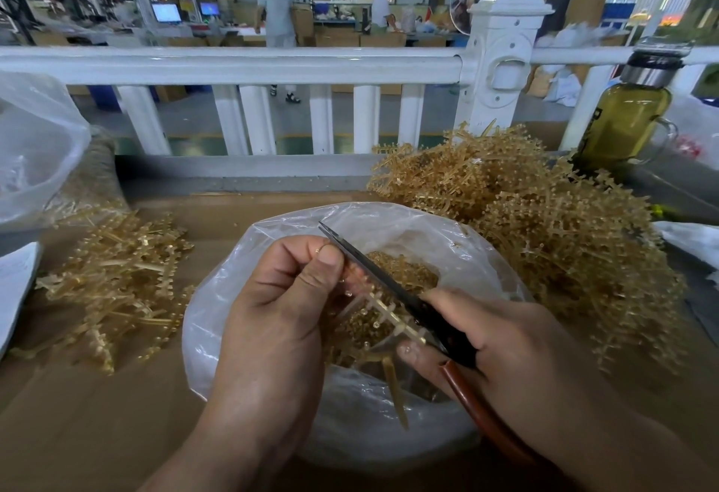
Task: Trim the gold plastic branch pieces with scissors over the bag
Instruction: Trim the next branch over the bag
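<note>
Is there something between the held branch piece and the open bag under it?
Nothing visible does. The branch piece, pinched by the left hand, hangs directly over the open bag; the scissors in the right hand lie alongside it.

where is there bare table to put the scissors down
Best is the bare brown table near-left, bordered by the left gold pile and the bag. A narrower strip lies behind the bag, up to the railing base. The right is crowded: the big gold heap and bottle.
</note>
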Tool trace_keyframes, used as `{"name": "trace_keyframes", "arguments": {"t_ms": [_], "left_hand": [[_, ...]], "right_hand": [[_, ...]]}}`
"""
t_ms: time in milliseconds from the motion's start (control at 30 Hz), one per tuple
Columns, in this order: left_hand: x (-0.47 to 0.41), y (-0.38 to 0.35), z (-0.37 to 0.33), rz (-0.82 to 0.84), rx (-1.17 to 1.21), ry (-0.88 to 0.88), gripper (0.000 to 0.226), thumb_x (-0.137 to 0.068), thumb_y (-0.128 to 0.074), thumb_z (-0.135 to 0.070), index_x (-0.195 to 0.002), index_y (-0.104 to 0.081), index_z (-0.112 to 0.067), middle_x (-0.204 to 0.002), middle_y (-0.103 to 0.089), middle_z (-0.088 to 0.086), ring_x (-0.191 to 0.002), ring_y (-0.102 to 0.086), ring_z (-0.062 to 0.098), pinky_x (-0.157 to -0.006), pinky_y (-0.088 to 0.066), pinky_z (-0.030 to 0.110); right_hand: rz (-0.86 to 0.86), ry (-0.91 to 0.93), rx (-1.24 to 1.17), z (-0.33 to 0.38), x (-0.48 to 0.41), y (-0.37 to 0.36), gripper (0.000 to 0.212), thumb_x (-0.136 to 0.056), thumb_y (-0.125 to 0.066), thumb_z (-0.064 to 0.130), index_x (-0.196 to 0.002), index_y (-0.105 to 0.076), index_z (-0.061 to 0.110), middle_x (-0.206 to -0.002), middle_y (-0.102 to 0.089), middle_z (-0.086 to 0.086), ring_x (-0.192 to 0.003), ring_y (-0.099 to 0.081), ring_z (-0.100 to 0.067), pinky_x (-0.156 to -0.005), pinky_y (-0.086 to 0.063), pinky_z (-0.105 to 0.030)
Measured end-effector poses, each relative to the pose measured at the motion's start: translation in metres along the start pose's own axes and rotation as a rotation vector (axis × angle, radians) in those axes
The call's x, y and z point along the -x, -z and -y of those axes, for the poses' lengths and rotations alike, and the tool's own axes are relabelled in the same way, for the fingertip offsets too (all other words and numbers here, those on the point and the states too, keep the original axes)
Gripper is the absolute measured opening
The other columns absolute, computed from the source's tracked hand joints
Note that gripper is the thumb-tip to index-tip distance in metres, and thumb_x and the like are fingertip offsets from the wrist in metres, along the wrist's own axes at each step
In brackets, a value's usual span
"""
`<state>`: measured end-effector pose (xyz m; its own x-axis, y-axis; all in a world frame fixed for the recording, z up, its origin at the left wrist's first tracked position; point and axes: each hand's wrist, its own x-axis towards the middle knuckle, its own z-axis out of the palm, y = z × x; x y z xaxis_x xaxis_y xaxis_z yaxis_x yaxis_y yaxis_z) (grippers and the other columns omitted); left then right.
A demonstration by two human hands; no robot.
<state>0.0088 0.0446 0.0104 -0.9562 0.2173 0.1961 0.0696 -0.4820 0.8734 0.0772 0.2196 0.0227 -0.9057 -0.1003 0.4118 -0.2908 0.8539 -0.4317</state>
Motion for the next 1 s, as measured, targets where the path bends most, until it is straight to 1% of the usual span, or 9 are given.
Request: {"name": "trace_keyframes", "arguments": {"t_ms": [200,433,633,733,767,833,900,967,1000], "left_hand": [[0.001,0.0,0.0,-0.004,-0.008,0.013,0.015,-0.08,-0.066,-0.029,-0.083,-0.064,-0.015,-0.083,-0.064,0.02,-0.071,-0.062,0.028,-0.061,-0.057,0.033],[0.001,-0.002,-0.001,-0.004,0.002,0.009,0.01,-0.082,-0.065,-0.027,-0.076,-0.066,-0.019,-0.074,-0.066,0.011,-0.06,-0.063,0.019,-0.053,-0.054,0.029],[-0.001,0.0,0.0,-0.016,-0.023,-0.01,0.013,-0.084,-0.071,-0.028,-0.079,-0.066,-0.017,-0.078,-0.067,0.015,-0.066,-0.065,0.023,-0.058,-0.056,0.031],[-0.004,0.003,0.0,-0.052,-0.081,-0.091,0.012,-0.085,-0.072,-0.026,-0.075,-0.067,-0.02,-0.071,-0.061,0.009,-0.06,-0.055,0.017,-0.057,-0.05,0.027],[-0.004,0.003,0.0,-0.046,-0.083,-0.103,0.012,-0.084,-0.07,-0.026,-0.074,-0.066,-0.021,-0.071,-0.059,0.009,-0.058,-0.053,0.017,-0.056,-0.049,0.026],[-0.003,0.003,0.0,-0.023,-0.092,-0.11,0.012,-0.084,-0.069,-0.026,-0.074,-0.066,-0.02,-0.07,-0.058,0.008,-0.056,-0.05,0.017,-0.054,-0.047,0.026],[-0.002,0.001,0.0,-0.004,-0.119,-0.112,0.013,-0.084,-0.069,-0.028,-0.075,-0.066,-0.019,-0.07,-0.059,0.007,-0.055,-0.05,0.017,-0.053,-0.046,0.026],[0.0,0.0,0.0,0.006,-0.124,-0.108,0.014,-0.084,-0.071,-0.03,-0.077,-0.066,-0.019,-0.072,-0.06,0.008,-0.056,-0.052,0.018,-0.053,-0.048,0.026],[0.001,0.0,0.0,0.01,-0.119,-0.102,0.015,-0.083,-0.072,-0.031,-0.078,-0.066,-0.019,-0.073,-0.06,0.008,-0.057,-0.052,0.018,-0.054,-0.048,0.026]], "right_hand": [[0.014,-0.019,0.01,0.0,0.001,0.001,0.038,-0.087,-0.048,0.063,-0.091,-0.064,0.03,-0.059,-0.046,0.025,-0.06,-0.054,0.009,-0.051,-0.033,-0.005],[0.042,-0.03,0.021,-0.001,0.0,0.002,0.041,-0.086,-0.045,0.065,-0.091,-0.062,0.029,-0.063,-0.054,0.015,-0.061,-0.058,-0.003,-0.052,-0.038,-0.015],[0.052,-0.038,-0.028,-0.007,0.002,-0.003,0.04,-0.086,-0.049,0.067,-0.101,-0.063,0.033,-0.069,-0.061,0.017,-0.064,-0.061,0.002,-0.052,-0.04,-0.013],[0.021,-0.097,-0.202,-0.01,0.002,-0.004,0.041,-0.082,-0.053,0.071,-0.103,-0.063,0.038,-0.074,-0.068,0.017,-0.06,-0.065,0.001,-0.05,-0.044,-0.009],[-0.007,-0.164,-0.332,-0.011,0.001,-0.003,0.045,-0.077,-0.055,0.075,-0.105,-0.062,0.041,-0.075,-0.07,0.016,-0.057,-0.067,-0.001,-0.05,-0.048,-0.013],[-0.024,-0.267,-0.634,-0.01,0.0,-0.002,0.054,-0.07,-0.063,0.081,-0.11,-0.063,0.044,-0.075,-0.072,0.002,-0.058,-0.071,-0.016,-0.052,-0.054,-0.027],[-0.02,-0.259,-0.871,-0.008,0.0,-0.004,0.052,-0.073,-0.074,0.07,-0.112,-0.066,0.037,-0.082,-0.073,-0.011,-0.067,-0.073,-0.03,-0.059,-0.056,-0.039],[0.007,-0.236,-0.99,-0.003,0.001,-0.008,0.05,-0.073,-0.083,0.057,-0.114,-0.067,0.033,-0.089,-0.073,-0.012,-0.071,-0.074,-0.035,-0.062,-0.058,-0.047],[0.022,-0.236,-0.989,-0.001,0.001,-0.01,0.049,-0.073,-0.085,0.054,-0.114,-0.067,0.034,-0.091,-0.074,-0.01,-0.07,-0.074,-0.034,-0.062,-0.058,-0.047]]}}
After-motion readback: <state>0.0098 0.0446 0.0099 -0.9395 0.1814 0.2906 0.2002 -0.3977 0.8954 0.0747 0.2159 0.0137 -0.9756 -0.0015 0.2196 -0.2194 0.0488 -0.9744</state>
